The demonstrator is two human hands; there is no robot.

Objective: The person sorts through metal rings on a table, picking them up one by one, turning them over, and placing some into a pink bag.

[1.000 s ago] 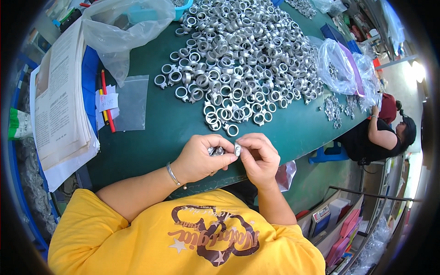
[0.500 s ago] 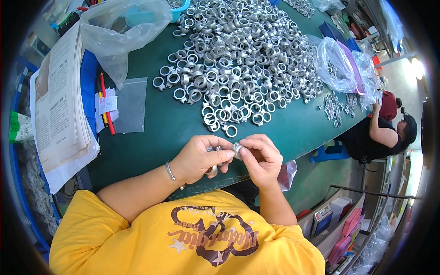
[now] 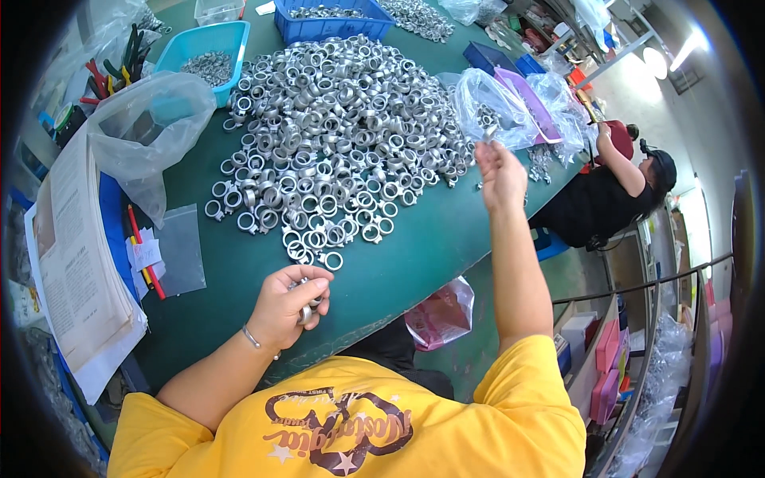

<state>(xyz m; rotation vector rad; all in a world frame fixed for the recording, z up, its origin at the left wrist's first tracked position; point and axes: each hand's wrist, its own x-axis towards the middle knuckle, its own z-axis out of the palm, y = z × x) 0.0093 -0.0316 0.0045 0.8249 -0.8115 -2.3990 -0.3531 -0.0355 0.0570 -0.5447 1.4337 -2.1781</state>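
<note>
My left hand [image 3: 293, 299] is curled around a few small silver metal rings [image 3: 305, 314], partly hidden by the fingers, close to the near edge of the table. Stretched far out to the right, my right hand [image 3: 502, 174] has its fingers pinched together. A silver metal ring [image 3: 489, 134] shows at its fingertips, just at the opening of a clear plastic bag [image 3: 510, 111]. Between the hands and farther off spreads a big heap of similar silver rings [image 3: 343, 135], each with a small lug on its side.
A purple tray [image 3: 535, 107] stands by the bag. Blue basket [image 3: 333, 29] and turquoise bin [image 3: 231, 49] hold small metal parts behind the heap. Stacked papers [image 3: 76, 247], pens [image 3: 147, 259] and a clear bag [image 3: 131, 127] lie left. A person in black [image 3: 610, 187] sits right.
My hands have come apart. The right one has swung out to the far right beside the plastic bag; the left still clutches its rings. The whole view has shifted.
</note>
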